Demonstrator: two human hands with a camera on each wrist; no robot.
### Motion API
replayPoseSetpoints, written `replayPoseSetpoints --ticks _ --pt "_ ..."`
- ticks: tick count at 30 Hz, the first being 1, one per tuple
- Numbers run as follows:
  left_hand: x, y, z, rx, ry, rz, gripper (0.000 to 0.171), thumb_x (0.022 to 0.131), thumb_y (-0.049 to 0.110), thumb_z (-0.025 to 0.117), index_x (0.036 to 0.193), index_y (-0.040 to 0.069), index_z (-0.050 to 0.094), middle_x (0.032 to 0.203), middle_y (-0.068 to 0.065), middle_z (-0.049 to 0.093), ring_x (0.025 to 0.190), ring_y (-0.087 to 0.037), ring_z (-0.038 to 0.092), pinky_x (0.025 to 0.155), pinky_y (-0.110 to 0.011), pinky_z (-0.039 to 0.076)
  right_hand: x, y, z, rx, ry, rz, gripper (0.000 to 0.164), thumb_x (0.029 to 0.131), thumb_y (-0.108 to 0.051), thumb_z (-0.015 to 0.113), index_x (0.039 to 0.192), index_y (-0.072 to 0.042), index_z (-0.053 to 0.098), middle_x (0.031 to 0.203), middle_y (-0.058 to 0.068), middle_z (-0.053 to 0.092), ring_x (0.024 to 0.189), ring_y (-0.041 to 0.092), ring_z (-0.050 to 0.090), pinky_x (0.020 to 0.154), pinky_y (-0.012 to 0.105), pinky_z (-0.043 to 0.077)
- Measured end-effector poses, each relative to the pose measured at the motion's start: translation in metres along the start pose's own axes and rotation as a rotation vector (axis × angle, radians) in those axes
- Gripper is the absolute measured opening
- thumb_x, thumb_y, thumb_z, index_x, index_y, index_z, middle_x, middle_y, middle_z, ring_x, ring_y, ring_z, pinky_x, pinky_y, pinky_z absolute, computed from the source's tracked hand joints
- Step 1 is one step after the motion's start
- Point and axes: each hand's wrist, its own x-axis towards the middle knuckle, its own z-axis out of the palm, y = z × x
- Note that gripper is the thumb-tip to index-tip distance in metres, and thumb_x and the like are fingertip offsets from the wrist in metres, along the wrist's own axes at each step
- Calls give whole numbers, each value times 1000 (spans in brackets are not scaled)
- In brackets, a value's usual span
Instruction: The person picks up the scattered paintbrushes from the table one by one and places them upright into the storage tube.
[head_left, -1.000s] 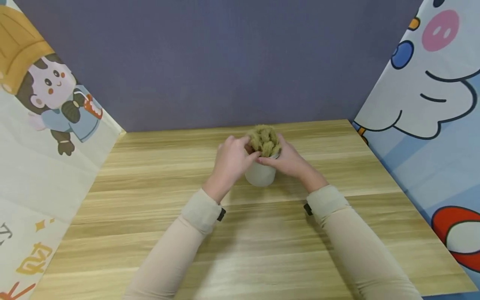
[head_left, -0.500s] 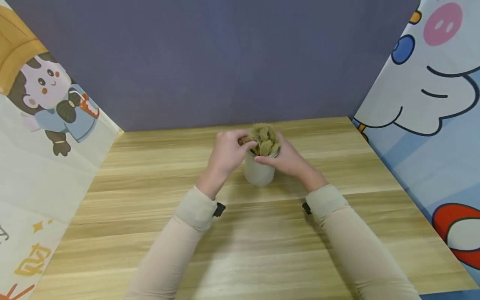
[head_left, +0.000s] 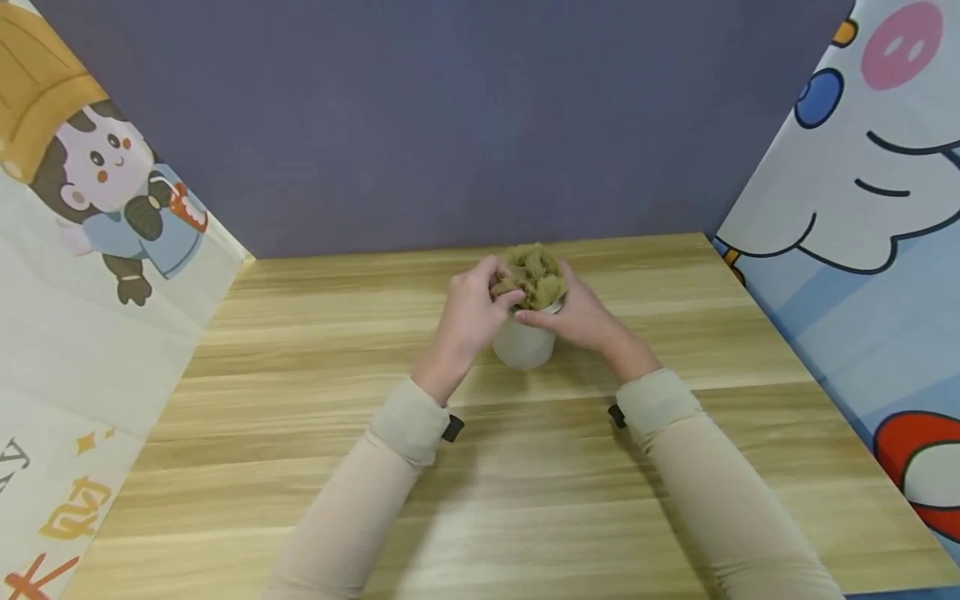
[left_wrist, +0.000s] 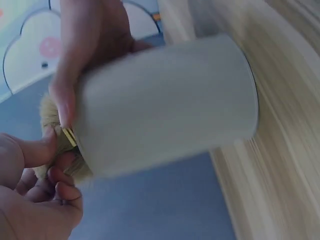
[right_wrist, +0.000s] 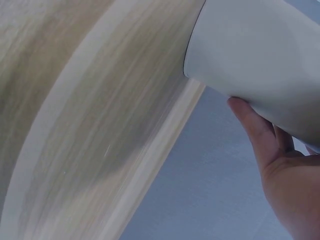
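Note:
A pale, off-white cylindrical canister (head_left: 523, 345) stands on the table, with fuzzy olive-tan tufts (head_left: 536, 268) crowding out of its top. My right hand (head_left: 583, 317) grips the canister near the rim, thumb across the front and fingers behind it. At the left side of the opening, my left hand (head_left: 472, 307) pinches one of the tufts between thumb and fingers. The left wrist view shows the tan bristly tufts (left_wrist: 49, 111) by the fingertips, with a narrow gold edge at the rim; what lies inside the canister (left_wrist: 170, 102) is hidden.
The wood-grain table (head_left: 300, 350) extends around the canister. Behind it rises a dark grey-blue panel (head_left: 420, 133). Printed cartoon panels flank the table, one on the left (head_left: 82, 350) and one on the right (head_left: 862, 317).
My left hand shifted slightly out to the left, then came back in against the tufts, its fingers closer over them. The right hand keeps its hold and the canister stays in place.

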Motion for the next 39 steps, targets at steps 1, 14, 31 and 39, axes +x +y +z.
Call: replayPoseSetpoints --ticks 1,14,31,39 --pt "0 1 2 4 6 38 21 98 16 78 113 6 68 96 -10 71 77 -18 62 66 -29 52 -1 0 0 4 -5 -11 113 83 -61 86 168 -24 20 163 12 44 148 36 50 118 63 44" --pt "15 15 -32 -2 178 221 14 95 10 80 107 2 76 78 -9 62 63 -20 50 68 -31 45 0 0 1 17 -17 -71 112 86 -57 85 170 -28 16 166 7 41 150 31 48 122 62 41" --pt "-6 17 -38 59 -11 41 22 95 17 82 114 7 77 97 -8 77 86 -21 70 79 -37 59 0 1 2 -10 15 -59 112 84 -56 87 168 -20 22 164 12 44 151 34 46 123 61 39" --pt "-2 18 -24 115 -67 -2 11 94 15 83 100 8 78 97 -7 80 88 -20 73 82 -35 61 -1 -1 0 8 9 -67 111 84 -56 87 168 -20 23 165 12 43 151 34 47 122 62 40"
